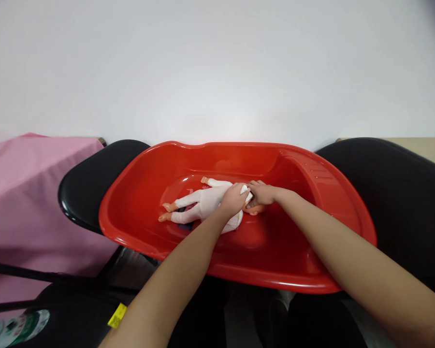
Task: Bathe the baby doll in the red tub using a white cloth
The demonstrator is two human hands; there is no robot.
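Observation:
A baby doll (210,200) in white clothes lies on its back in a red baby bathtub (130,193), its feet to the left and its head to the right. My left hand (235,198) is closed at the doll's upper chest, fingers against a small white cloth (245,192) by its face. Curled over the doll's head (254,209) is my right hand (263,193), touching the white cloth as well. Both hands hide most of the doll's face. Under the doll's legs shows a dark patch (185,225) that I cannot make out.
Black chair seats (90,186) (395,193) support the tub at both ends. A pink cloth (39,193) drapes over something at left. Bottom left, a bottle with a green and white label (25,328) lies near a yellow tag (117,315). A white wall (217,72) rises behind.

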